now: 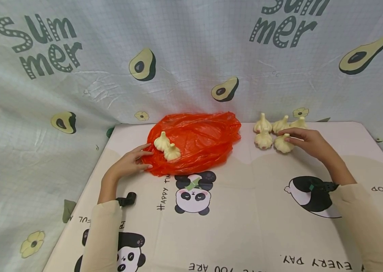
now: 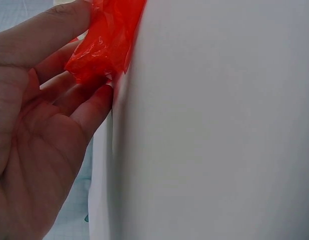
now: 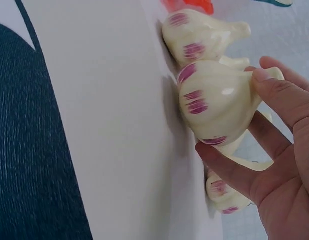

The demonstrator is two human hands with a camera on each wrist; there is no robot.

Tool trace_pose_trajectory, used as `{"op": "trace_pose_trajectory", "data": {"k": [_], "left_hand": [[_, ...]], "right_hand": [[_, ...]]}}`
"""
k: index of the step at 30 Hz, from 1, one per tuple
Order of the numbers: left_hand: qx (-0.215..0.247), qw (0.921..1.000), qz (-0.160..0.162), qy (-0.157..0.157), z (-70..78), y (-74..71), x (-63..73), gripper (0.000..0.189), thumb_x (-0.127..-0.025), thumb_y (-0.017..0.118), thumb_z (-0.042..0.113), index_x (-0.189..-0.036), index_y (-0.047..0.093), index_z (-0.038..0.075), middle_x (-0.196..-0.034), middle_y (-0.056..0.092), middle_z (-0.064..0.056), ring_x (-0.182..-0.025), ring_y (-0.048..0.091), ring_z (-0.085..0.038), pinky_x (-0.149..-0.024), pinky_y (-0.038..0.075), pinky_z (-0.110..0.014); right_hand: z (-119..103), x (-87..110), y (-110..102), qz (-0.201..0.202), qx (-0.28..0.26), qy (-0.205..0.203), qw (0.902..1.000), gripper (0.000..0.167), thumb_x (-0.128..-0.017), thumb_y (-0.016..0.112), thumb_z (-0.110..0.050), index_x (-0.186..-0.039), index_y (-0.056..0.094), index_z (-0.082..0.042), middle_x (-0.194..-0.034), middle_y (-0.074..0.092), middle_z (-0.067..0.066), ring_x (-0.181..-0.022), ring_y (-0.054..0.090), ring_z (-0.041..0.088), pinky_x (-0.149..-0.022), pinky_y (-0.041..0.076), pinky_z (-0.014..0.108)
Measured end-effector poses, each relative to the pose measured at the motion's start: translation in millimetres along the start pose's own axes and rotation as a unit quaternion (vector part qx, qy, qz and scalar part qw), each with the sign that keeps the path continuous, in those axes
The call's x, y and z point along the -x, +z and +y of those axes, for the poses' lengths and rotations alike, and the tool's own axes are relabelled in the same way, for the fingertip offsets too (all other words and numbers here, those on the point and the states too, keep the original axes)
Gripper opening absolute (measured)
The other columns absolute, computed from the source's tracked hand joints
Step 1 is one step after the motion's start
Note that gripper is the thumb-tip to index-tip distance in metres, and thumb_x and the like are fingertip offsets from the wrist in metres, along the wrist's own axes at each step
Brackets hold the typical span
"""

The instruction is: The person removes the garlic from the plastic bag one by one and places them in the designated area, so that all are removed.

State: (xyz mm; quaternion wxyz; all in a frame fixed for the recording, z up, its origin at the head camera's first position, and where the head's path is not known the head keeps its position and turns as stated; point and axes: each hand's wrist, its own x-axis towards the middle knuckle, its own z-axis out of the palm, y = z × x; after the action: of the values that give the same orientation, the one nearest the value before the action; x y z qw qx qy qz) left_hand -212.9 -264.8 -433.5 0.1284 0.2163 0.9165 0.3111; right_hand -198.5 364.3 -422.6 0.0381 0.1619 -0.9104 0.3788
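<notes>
A crumpled red plastic bag [image 1: 201, 139] lies toward the back of the table, with two garlic bulbs [image 1: 172, 152] on its left part. My left hand [image 1: 128, 162] holds the bag's left edge; in the left wrist view, thumb and fingers are around a fold of red plastic [image 2: 102, 45]. Farther right, several more garlic bulbs [image 1: 263, 139] form a cluster. My right hand [image 1: 308, 141] grips the front right garlic bulb [image 1: 283, 144] of that group. Up close, the thumb presses near the stem of this purple-streaked bulb [image 3: 219, 102], with fingers around its far side and base.
A white cloth [image 1: 184, 56] printed with avocados hangs right behind the table. Panda drawings and lettering cover the pale tabletop [image 1: 232, 211]. Other bulbs [image 3: 199, 37] stand close beside and behind the gripped one.
</notes>
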Motion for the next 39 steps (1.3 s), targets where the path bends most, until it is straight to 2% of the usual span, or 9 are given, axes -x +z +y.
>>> {"op": "trace_pose_trajectory", "data": {"k": [11, 16, 20, 23, 25, 29, 32, 35, 39], "left_hand": [[0.0, 1.0, 0.002, 0.006, -1.5, 0.6, 0.3, 0.053, -0.092, 0.076, 0.021, -0.136, 0.061, -0.003, -0.163, 0.033, -0.014, -0.149, 0.029, -0.039, -0.118, 0.03, -0.057], [0.0, 1.0, 0.002, 0.005, -1.2, 0.2, 0.6, 0.053, -0.092, 0.076, 0.021, -0.136, 0.061, -0.003, -0.163, 0.033, -0.014, -0.149, 0.028, -0.039, -0.119, 0.029, -0.058], [0.002, 1.0, 0.001, 0.005, -0.6, 0.0, 0.5, 0.053, -0.092, 0.076, 0.021, -0.136, 0.061, -0.002, -0.163, 0.033, -0.014, -0.149, 0.028, -0.039, -0.118, 0.029, -0.058], [0.001, 1.0, 0.001, 0.006, -0.2, -0.1, 0.4, 0.053, -0.092, 0.076, 0.021, -0.136, 0.061, -0.002, -0.162, 0.033, -0.014, -0.149, 0.029, -0.039, -0.119, 0.029, -0.057], [0.0, 1.0, 0.0, 0.004, 0.3, -0.2, 0.1, 0.053, -0.092, 0.076, 0.022, -0.136, 0.061, -0.002, -0.162, 0.033, -0.014, -0.149, 0.029, -0.039, -0.119, 0.029, -0.057], [-0.003, 1.0, -0.001, 0.003, 1.1, -0.9, -1.1, 0.053, -0.092, 0.075, 0.023, -0.136, 0.061, -0.002, -0.162, 0.033, -0.015, -0.148, 0.029, -0.04, -0.118, 0.029, -0.058], [-0.005, 1.0, -0.002, 0.0, 1.9, -1.9, -1.0, 0.052, -0.092, 0.075, 0.023, -0.136, 0.061, -0.002, -0.162, 0.033, -0.015, -0.148, 0.029, -0.04, -0.118, 0.029, -0.059], [-0.001, 1.0, -0.002, -0.005, 2.4, -2.9, -0.3, 0.052, -0.092, 0.076, 0.023, -0.136, 0.061, -0.001, -0.162, 0.033, -0.014, -0.148, 0.03, -0.04, -0.118, 0.029, -0.059], [0.017, 0.9997, -0.003, -0.018, 3.4, -4.6, -1.3, 0.051, -0.093, 0.075, 0.022, -0.137, 0.062, 0.001, -0.162, 0.034, -0.012, -0.148, 0.029, -0.038, -0.118, 0.03, -0.058]], "right_hand": [[-1.1, -1.7, 4.8, 0.022, 0.018, 0.009, 0.9996, 0.03, -0.1, 0.067, -0.02, -0.129, 0.071, -0.016, -0.127, 0.069, 0.002, -0.11, 0.048, -0.02, -0.082, 0.04, 0.0], [-1.5, -0.7, 3.8, 0.014, 0.03, 0.033, 0.9989, 0.035, -0.101, 0.065, -0.026, -0.135, 0.067, -0.017, -0.136, 0.065, 0.009, -0.125, 0.059, 0.012, -0.084, 0.039, 0.001], [-2.2, -0.3, 0.7, -0.004, 0.029, 0.048, 0.9984, 0.042, -0.103, 0.063, -0.026, -0.143, 0.06, -0.013, -0.145, 0.057, 0.016, -0.133, 0.053, 0.039, -0.101, 0.052, 0.033], [-5.4, 0.7, -3.9, -0.013, 0.036, 0.042, 0.9984, 0.045, -0.103, 0.062, -0.022, -0.146, 0.055, -0.011, -0.146, 0.055, 0.02, -0.132, 0.051, 0.045, -0.101, 0.044, 0.064], [-8.8, 2.4, -7.9, -0.012, 0.044, 0.033, 0.9984, 0.045, -0.103, 0.063, -0.02, -0.146, 0.055, -0.011, -0.145, 0.055, 0.022, -0.13, 0.052, 0.046, -0.099, 0.045, 0.067], [-17.2, 6.0, -14.4, 0.014, 0.055, 0.007, 0.9983, 0.043, -0.099, 0.067, -0.013, -0.142, 0.061, -0.012, -0.14, 0.061, 0.018, -0.127, 0.058, 0.021, -0.097, 0.056, 0.034], [-22.2, 6.5, -16.5, 0.044, 0.044, -0.025, 0.9978, 0.041, -0.096, 0.07, -0.006, -0.136, 0.065, -0.012, -0.135, 0.065, 0.004, -0.119, 0.053, -0.009, -0.088, 0.047, 0.005], [-28.2, 6.0, -16.9, 0.064, 0.036, -0.064, 0.9953, 0.04, -0.093, 0.071, -0.001, -0.132, 0.068, -0.01, -0.131, 0.065, -0.012, -0.115, 0.047, -0.021, -0.086, 0.042, -0.001], [-41.8, 5.0, -15.5, 0.075, 0.04, -0.097, 0.9916, 0.041, -0.09, 0.072, 0.004, -0.128, 0.07, -0.01, -0.128, 0.066, -0.012, -0.114, 0.049, -0.02, -0.087, 0.043, 0.001]]}}
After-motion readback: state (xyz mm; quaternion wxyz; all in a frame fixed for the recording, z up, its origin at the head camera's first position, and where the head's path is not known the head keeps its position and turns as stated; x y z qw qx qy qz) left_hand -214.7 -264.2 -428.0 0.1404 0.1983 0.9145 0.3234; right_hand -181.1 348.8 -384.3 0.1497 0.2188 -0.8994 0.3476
